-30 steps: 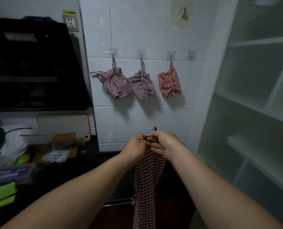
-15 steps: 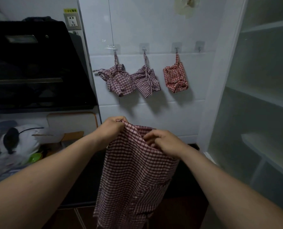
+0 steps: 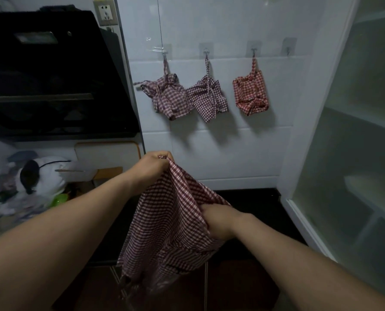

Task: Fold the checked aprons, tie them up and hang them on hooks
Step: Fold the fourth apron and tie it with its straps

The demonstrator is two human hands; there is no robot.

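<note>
Right hand [image 3: 218, 223] slid down apron [image 3: 169, 221]; left hand [image 3: 154, 163] holds.

So the apron [image 3: 169, 221] hangs between both hands: the left hand [image 3: 152, 166] grips its top corner up high, and the right hand [image 3: 217, 223] grips an edge lower down to the right. On the wall beyond the left hand, the left bundle [image 3: 168, 97], middle bundle [image 3: 208, 98] and right bundle [image 3: 251, 95] hang side by side off hooks [image 3: 206, 50], with a fourth hook [image 3: 288, 49] just right of them. The range hood [image 3: 52, 75] sits left of the left hand, and the shelving [image 3: 355, 153] stands past the right hand.
</note>
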